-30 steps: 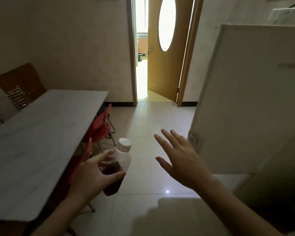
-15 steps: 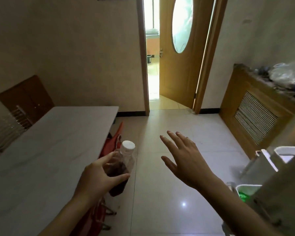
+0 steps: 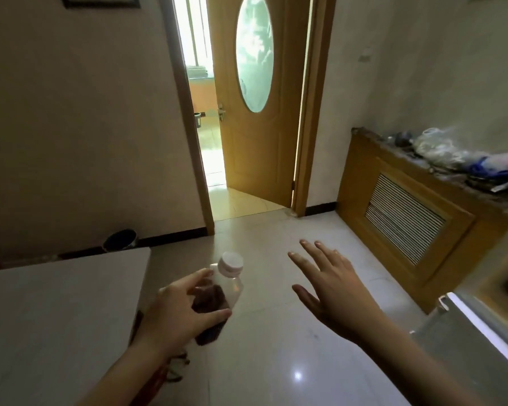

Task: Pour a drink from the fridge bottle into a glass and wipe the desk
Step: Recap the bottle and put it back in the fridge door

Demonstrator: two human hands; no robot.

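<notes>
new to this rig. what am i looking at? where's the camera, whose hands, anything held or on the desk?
There is no robot here. A person wears one wide-angle camera on the head, looking forward and down, so both arms reach in from the bottom. The left hand grips a capped bottle with a dark drink in it. The right hand is open, fingers spread, holding nothing. The desk at left shows nothing on its visible top. No glass is in view. Ahead is an open door.

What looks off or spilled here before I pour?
No spill shows. The bottle is tilted in the left hand, its cap still on. The right hand is empty. Only the wooden cabinet top looks cluttered, with plastic bags.
</notes>
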